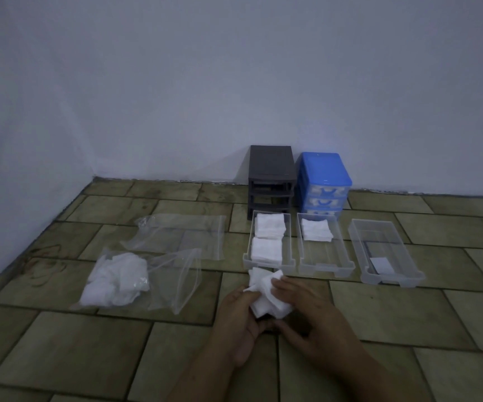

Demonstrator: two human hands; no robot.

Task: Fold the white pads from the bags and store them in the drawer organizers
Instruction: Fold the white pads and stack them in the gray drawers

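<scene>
Both hands grip one crumpled white pad (269, 297) just in front of the nearest drawer (268, 264) — left hand (241, 320) underneath, right hand (307, 314) pinching its top. A loose pinch could let the folds spring open; the bag (135, 281) left of that drawer holds more pads.

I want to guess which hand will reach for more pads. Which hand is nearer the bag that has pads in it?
Left. The left hand grips the white pad on the side facing the bag with pads; the right hand holds the pad's far side.
</scene>
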